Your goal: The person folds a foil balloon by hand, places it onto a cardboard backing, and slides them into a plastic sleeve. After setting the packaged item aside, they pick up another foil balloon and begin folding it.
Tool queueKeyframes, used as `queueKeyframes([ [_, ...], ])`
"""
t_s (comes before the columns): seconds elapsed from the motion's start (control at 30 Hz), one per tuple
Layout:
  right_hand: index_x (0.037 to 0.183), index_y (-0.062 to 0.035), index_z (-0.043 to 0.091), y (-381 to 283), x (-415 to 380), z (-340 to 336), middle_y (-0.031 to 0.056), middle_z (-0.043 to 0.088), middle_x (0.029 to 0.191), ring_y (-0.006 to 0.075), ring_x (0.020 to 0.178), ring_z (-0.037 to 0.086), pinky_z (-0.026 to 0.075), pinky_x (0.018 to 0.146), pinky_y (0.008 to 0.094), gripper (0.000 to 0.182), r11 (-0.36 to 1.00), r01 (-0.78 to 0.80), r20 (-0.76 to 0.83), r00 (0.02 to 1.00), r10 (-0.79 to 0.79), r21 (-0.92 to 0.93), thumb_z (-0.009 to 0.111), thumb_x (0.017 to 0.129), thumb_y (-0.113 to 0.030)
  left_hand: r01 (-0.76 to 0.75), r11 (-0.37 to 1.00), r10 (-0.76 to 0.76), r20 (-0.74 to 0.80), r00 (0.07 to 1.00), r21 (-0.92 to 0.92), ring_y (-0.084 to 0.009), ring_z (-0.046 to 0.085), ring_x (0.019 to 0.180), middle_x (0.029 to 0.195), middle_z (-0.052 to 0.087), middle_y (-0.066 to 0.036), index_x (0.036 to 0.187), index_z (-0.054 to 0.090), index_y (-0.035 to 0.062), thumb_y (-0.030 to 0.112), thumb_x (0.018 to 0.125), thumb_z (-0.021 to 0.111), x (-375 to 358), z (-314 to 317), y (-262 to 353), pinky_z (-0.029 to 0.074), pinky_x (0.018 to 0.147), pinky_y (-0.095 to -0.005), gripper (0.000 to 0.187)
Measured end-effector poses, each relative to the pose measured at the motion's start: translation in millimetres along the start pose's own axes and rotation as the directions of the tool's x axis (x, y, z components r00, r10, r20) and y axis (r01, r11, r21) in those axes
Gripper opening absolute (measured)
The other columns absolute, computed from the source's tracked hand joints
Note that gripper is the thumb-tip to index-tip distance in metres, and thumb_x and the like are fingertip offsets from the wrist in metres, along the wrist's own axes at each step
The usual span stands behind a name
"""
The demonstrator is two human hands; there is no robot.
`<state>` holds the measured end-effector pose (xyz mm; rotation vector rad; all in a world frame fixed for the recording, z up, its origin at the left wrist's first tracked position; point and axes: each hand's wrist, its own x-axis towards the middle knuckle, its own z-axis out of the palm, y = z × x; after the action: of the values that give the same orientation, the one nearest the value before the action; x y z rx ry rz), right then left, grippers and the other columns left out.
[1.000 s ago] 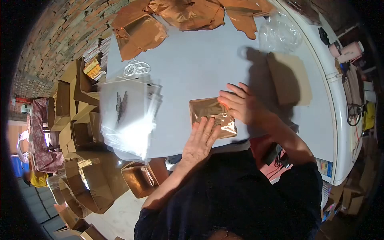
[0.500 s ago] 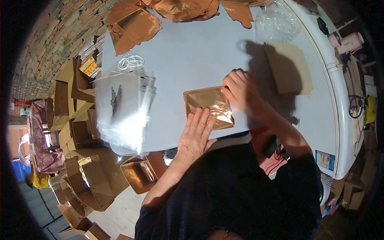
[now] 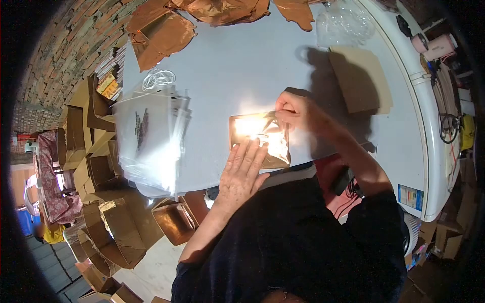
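A flat, rectangular copper-coloured foil packet point(image 3: 277, 145) lies on the white tabletop point(image 3: 222, 65), close to its front edge. Light glares strongly off its upper face. My left hand point(image 3: 240, 174) rests flat on its lower left part, fingers stretched out. At the upper right corner, my right hand point(image 3: 298, 112) pinches the foil between thumb and forefinger, and the film there looks creased and slightly raised. What is inside the packet cannot be seen.
Clear plastic bags point(image 3: 151, 126) are stacked on the left, with a white cord coil point(image 3: 158, 79) above. Copper foil sheets point(image 3: 166, 40) lie at the back. Brown cardboard point(image 3: 358, 81) and clear crumpled plastic point(image 3: 343, 25) are on the right. Open cartons point(image 3: 113, 232) crowd the lower left.
My right hand has closed into a pinch at the packet's corner, and the foil there now looks pulled up. Glare has spread over the packet. My left hand stays flat on it.
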<state>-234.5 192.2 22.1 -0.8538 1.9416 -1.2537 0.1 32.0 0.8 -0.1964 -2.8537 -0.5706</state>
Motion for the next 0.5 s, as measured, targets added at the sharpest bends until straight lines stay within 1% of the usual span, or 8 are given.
queueKeyframes([
  [0.1, 0.104, 0.0012, 0.056, 2.4, -10.8, 4.1, 0.0129, 0.071, 0.079, 0.0172, 0.069, 0.07, 0.056, 0.058, 0.0339, 0.018, 0.996, 0.039, -0.014, 0.999, -0.038, 0.081, 0.063, 0.097, -0.013, 0.001, 0.999, -0.002, -0.02, 1.0, -0.037, -0.0332, 0.038, 0.15, 0.16, 0.045, -0.011, 0.154, 0.048, 0.0102, 0.036, 0.085, 0.077, -0.9, 0.8, -0.1, 0.034, 0.122, -0.052, 0.079],
  [0.23, 0.104, 0.0024, 0.056, 1.5, -22.8, 5.1, 0.0148, 0.071, 0.081, 0.0189, 0.07, 0.071, 0.057, 0.058, 0.0338, 0.014, 0.997, 0.002, 0.001, 1.0, -0.002, 0.077, 0.061, 0.097, -0.009, -0.017, 0.998, 0.015, -0.034, 0.999, -0.057, -0.0327, 0.04, 0.149, 0.157, 0.049, -0.011, 0.151, 0.052, 0.0097, 0.028, 0.085, 0.078, -0.9, -1.1, 1.1, 0.037, 0.121, -0.052, 0.073],
  [0.3, 0.104, 0.0024, 0.056, -1.8, -26.9, 5.1, 0.0149, 0.071, 0.081, 0.019, 0.07, 0.072, 0.058, 0.058, 0.0338, 0.013, 0.997, -0.023, 0.016, 1.0, 0.022, 0.075, 0.06, 0.098, -0.008, -0.023, 0.998, 0.021, -0.028, 0.999, -0.058, -0.0329, 0.041, 0.149, 0.157, 0.049, -0.011, 0.149, 0.053, 0.0095, 0.023, 0.082, 0.079, -2.2, 0.3, -0.6, 0.037, 0.121, -0.052, 0.073],
  [0.4, 0.104, 0.0026, 0.056, -3.6, -34.1, 8.8, 0.0142, 0.071, 0.082, 0.0189, 0.07, 0.072, 0.058, 0.057, 0.0339, 0.014, 0.979, -0.116, 0.02, 0.993, 0.114, 0.17, 0.06, 0.098, -0.009, -0.038, 0.998, 0.037, -0.028, 0.999, -0.049, -0.033, 0.042, 0.148, 0.156, 0.05, -0.012, 0.148, 0.055, 0.0092, 0.019, 0.078, 0.079, -4.1, 3.3, -1.4, 0.035, 0.122, -0.0529, 0.075],
  [0.5, 0.109, 0.0, 0.053, -3.0, -39.9, 10.5, 0.0092, 0.07, 0.086, 0.0147, 0.069, 0.068, 0.057, 0.06, 0.0305, 0.013, 0.985, -0.1, 0.042, 0.995, 0.095, 0.143, 0.058, 0.102, -0.009, -0.048, 0.999, 0.048, -0.007, 0.999, -0.025, -0.0329, 0.044, 0.146, 0.155, 0.051, -0.013, 0.146, 0.057, 0.0087, 0.016, 0.075, 0.078, -4.9, 1.6, 0.5, 0.031, 0.123, -0.0541, 0.075],
])
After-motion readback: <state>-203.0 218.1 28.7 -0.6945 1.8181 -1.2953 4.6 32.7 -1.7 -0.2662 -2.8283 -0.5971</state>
